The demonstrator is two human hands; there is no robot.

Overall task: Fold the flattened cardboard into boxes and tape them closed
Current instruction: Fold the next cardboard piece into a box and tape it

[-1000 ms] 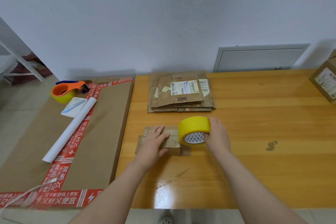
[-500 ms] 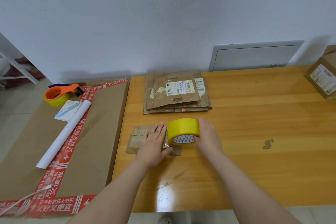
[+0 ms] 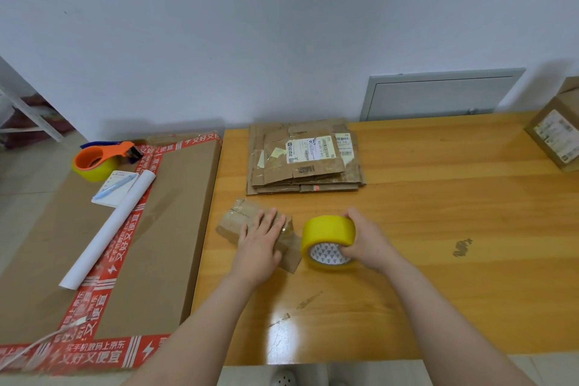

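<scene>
A small brown cardboard box [image 3: 232,224] lies on the wooden table [image 3: 438,229], turned at an angle. My left hand [image 3: 260,238] presses flat on its top with straight fingers. Just right of the box, my right hand [image 3: 365,243] grips a yellow tape roll [image 3: 327,235], fingers curled into its core. A gap shows between the roll and the box; no tape strip is visible across it. Behind them, a stack of flattened cardboard [image 3: 305,157] with shipping labels lies near the wall.
A large flat carton [image 3: 163,229] edged in red printed tape lies to the left, bearing an orange tape dispenser [image 3: 100,158], a notepad with a pen [image 3: 116,186] and a white paper roll [image 3: 109,229]. A labelled box [image 3: 556,138] stands at the far right.
The tape roll has moved right, off the small box, leaving a gap. The box has turned to an angle under my left hand.
</scene>
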